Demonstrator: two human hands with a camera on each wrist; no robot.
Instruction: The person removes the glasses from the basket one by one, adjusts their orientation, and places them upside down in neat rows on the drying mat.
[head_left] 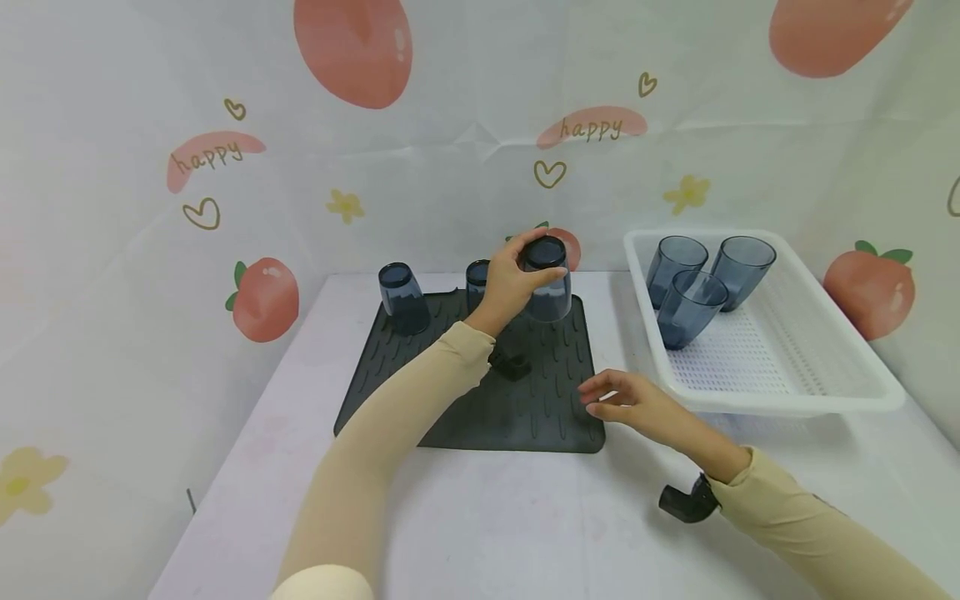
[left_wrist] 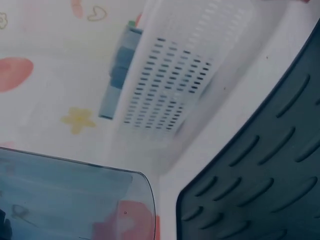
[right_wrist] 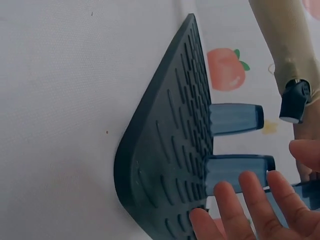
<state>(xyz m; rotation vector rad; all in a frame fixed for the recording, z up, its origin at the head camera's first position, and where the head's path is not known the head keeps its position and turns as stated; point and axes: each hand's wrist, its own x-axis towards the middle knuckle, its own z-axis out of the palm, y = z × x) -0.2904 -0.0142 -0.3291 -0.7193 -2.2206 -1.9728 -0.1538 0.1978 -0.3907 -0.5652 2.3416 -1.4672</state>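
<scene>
The step in hand looks like handling one upturned glass [head_left: 551, 302] over the far right of the black mat [head_left: 480, 421]; the next move probably calls for a steady grip, a level rim and clearance from the standing glass [head_left: 476, 279] just to its left. The left hand [head_left: 512, 285] pinches it near its base, thumb and fingers parted around it, while the right hand [head_left: 633, 406], near the mat's right edge, holds nothing, fingers loosely spread.

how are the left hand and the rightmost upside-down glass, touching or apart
Touching: the head view shows the left hand gripping the glass around its dark upper end.
</scene>
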